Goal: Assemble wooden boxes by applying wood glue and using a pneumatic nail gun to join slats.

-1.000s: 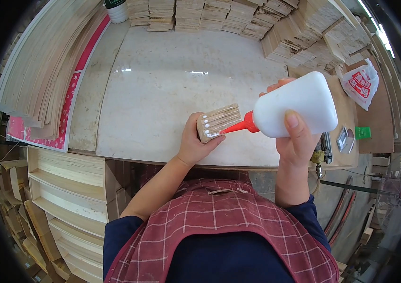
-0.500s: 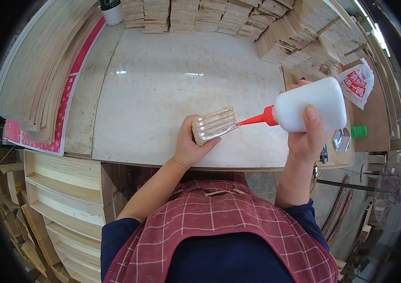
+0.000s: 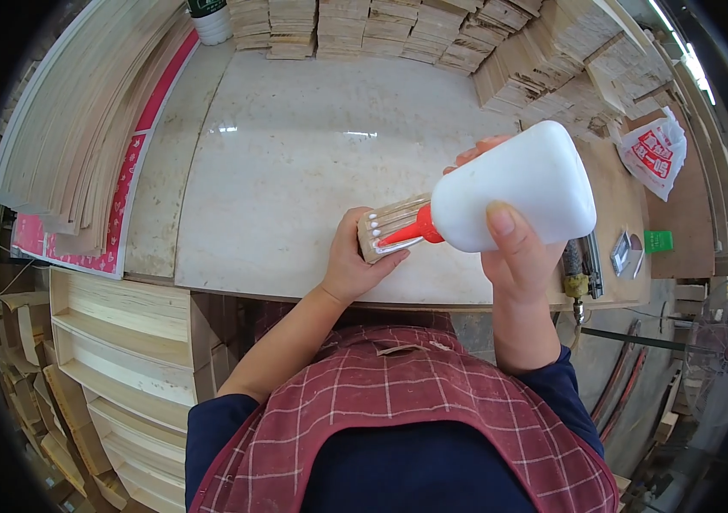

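My left hand (image 3: 354, 263) grips a small grooved wooden block (image 3: 398, 209) above the near part of the white worktop. White glue lies along its grooves, with white dabs at the groove ends on its left side. My right hand (image 3: 514, 244) is wrapped round a white glue bottle (image 3: 522, 184), tilted with its red nozzle (image 3: 411, 231) pointing left and down. The nozzle's tip is over the block's near left corner, close to the fingers of my left hand. The bottle and nozzle hide the right part of the block.
Stacked wooden pieces (image 3: 381, 30) line the worktop's (image 3: 295, 145) back and right side. Long thin boards (image 3: 73, 128) are piled on the left. At the right lie a pneumatic tool (image 3: 576, 278), a green box (image 3: 658, 241) and a plastic bag (image 3: 656, 154). Wooden trays (image 3: 124, 316) stand below left.
My right hand has moved left with the glue bottle, taking the nozzle from the block's right end to its near left corner. The block stays in my left hand, nearly in place.
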Demonstrator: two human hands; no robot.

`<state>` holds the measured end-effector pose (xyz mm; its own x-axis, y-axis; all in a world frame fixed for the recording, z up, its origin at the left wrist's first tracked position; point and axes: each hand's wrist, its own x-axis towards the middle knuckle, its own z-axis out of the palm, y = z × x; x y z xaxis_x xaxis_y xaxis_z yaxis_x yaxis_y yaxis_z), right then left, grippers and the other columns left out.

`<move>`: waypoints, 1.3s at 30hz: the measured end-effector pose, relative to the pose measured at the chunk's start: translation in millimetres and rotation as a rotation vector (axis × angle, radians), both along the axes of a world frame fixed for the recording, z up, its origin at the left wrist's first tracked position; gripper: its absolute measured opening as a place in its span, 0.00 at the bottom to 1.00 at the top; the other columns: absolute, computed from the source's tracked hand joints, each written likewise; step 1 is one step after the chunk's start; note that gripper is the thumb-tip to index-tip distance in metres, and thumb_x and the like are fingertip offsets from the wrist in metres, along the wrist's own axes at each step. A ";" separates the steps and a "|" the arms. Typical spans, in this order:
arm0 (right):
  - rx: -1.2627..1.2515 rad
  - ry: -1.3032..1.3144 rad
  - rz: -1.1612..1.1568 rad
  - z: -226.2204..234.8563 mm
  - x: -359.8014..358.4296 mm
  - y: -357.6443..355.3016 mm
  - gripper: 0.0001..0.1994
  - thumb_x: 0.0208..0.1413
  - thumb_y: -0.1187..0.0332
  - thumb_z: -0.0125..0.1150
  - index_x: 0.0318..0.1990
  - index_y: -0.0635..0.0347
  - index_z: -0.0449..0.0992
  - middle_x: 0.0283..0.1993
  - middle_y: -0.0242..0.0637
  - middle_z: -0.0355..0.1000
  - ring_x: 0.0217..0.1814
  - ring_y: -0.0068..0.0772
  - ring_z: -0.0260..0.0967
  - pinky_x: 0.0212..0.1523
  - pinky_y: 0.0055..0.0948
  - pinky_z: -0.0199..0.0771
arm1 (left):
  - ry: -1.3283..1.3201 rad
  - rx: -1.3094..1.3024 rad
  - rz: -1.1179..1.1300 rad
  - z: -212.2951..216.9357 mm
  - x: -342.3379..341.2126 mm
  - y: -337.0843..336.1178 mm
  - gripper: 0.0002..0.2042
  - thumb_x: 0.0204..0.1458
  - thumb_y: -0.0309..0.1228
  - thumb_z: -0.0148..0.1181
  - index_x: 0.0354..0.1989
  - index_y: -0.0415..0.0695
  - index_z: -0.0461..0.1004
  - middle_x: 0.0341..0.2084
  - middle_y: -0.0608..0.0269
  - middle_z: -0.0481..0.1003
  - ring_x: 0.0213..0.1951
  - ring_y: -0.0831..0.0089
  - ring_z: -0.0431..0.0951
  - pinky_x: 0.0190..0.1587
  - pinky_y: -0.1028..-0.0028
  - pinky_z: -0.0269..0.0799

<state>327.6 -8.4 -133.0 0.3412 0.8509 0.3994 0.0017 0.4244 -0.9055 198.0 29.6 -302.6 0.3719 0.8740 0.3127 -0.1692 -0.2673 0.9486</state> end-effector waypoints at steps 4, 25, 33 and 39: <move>0.024 0.098 -0.012 -1.4 13.5 -2.7 0.29 0.40 0.69 0.65 0.51 0.66 0.59 0.44 0.45 0.66 0.44 0.40 0.68 0.42 0.37 0.72 | -0.045 -0.055 -0.016 -5.9 0.0 -0.1 0.27 0.35 0.26 0.68 0.43 0.40 0.60 0.35 0.60 0.67 0.38 0.73 0.70 0.41 0.75 0.67; 0.188 0.222 0.028 -3.2 10.1 2.7 0.30 0.40 0.70 0.65 0.52 0.64 0.59 0.46 0.45 0.65 0.45 0.38 0.67 0.44 0.35 0.70 | -0.056 -0.047 -0.032 -4.7 0.1 -0.1 0.27 0.35 0.24 0.68 0.44 0.41 0.59 0.35 0.61 0.66 0.38 0.74 0.69 0.41 0.75 0.66; 0.066 0.138 0.070 -7.8 6.8 8.1 0.30 0.39 0.75 0.65 0.52 0.64 0.59 0.45 0.43 0.66 0.45 0.37 0.67 0.44 0.35 0.70 | -0.047 -0.033 -0.031 -3.2 0.2 0.0 0.26 0.35 0.25 0.68 0.42 0.41 0.59 0.35 0.61 0.67 0.37 0.74 0.69 0.40 0.75 0.66; 0.108 0.165 -0.011 -7.9 22.9 8.5 0.30 0.40 0.74 0.65 0.52 0.64 0.59 0.45 0.44 0.66 0.45 0.38 0.68 0.44 0.36 0.70 | -0.070 -0.059 -0.055 -3.9 0.2 0.5 0.25 0.35 0.25 0.68 0.41 0.41 0.60 0.36 0.61 0.65 0.37 0.74 0.69 0.40 0.76 0.66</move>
<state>350.5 0.1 -140.9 0.4188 0.8022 0.4257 -0.1379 0.5195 -0.8433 198.2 30.2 -306.5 0.3987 0.8705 0.2886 -0.2486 -0.2003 0.9477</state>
